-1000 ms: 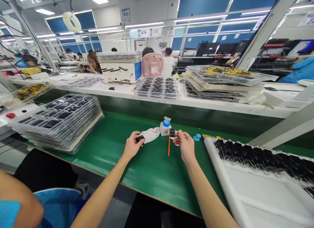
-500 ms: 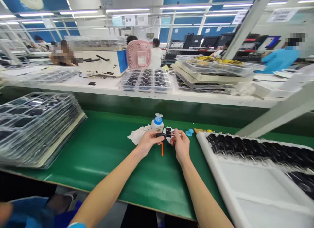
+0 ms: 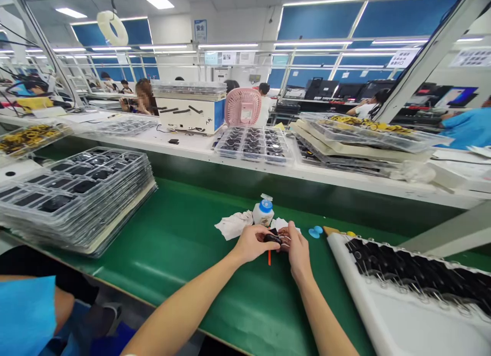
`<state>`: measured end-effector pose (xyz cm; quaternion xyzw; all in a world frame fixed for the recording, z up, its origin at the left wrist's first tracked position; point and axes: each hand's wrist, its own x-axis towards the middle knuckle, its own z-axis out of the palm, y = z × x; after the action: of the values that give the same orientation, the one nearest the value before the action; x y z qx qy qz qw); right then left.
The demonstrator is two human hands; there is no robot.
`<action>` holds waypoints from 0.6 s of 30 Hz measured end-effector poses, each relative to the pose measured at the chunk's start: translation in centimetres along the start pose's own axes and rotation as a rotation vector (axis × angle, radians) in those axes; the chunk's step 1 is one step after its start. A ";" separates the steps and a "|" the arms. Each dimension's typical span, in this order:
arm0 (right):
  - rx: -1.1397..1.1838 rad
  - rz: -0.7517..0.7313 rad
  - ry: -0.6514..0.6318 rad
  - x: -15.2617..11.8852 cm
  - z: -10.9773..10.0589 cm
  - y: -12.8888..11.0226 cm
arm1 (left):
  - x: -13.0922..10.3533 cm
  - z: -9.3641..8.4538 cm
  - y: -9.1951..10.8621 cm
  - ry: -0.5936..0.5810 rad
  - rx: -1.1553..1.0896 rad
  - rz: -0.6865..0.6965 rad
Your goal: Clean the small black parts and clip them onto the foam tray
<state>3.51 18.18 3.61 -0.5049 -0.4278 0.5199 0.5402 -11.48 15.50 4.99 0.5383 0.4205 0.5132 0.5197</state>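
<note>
My left hand (image 3: 251, 242) pinches a small black part (image 3: 272, 238) between thumb and fingers, low over the green mat. My right hand (image 3: 298, 249) meets it from the other side, its fingers closed around the thin metal wires at the part's right end. Both hands partly hide the piece, so its exact kind does not show. Beneath it an orange strip (image 3: 269, 258) sticks out towards me. Just behind the hands stands a white bottle (image 3: 263, 215) with a blue top, its lid flipped up. A crumpled white cloth (image 3: 235, 225) lies to the left of the bottle.
On the right, a white foam tray (image 3: 378, 299) holds rows of black parts with wire loops. A small blue object (image 3: 315, 231) lies beside it. Stacked clear trays (image 3: 92, 207) stand at left. A white shelf (image 3: 184, 147) runs behind, carrying a pink fan (image 3: 242, 106).
The view has tilted up and turned left, so the scene sits lower and further right. My right hand has closed in around the black part, now turned and more covered by fingers.
</note>
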 end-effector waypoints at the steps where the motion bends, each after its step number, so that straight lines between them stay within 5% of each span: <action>1: -0.018 0.007 0.011 0.0 -0.1 0.0 | -0.1 0.1 0.0 0.007 0.075 0.044; 7: -0.295 -0.114 0.075 -0.1 -0.6 -0.4 | -0.7 0.6 -0.1 -0.032 0.282 0.141; 12: -0.364 -0.156 0.284 0.5 -1.5 -1.0 | -0.2 0.7 0.0 -0.022 0.004 0.028; 18: -0.134 0.029 0.390 2.4 -2.2 0.1 | 0.1 0.8 0.3 0.048 -0.212 -0.172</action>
<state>5.89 20.39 3.09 -0.6369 -0.3413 0.3902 0.5707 -10.74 15.50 5.37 0.4297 0.4210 0.5210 0.6055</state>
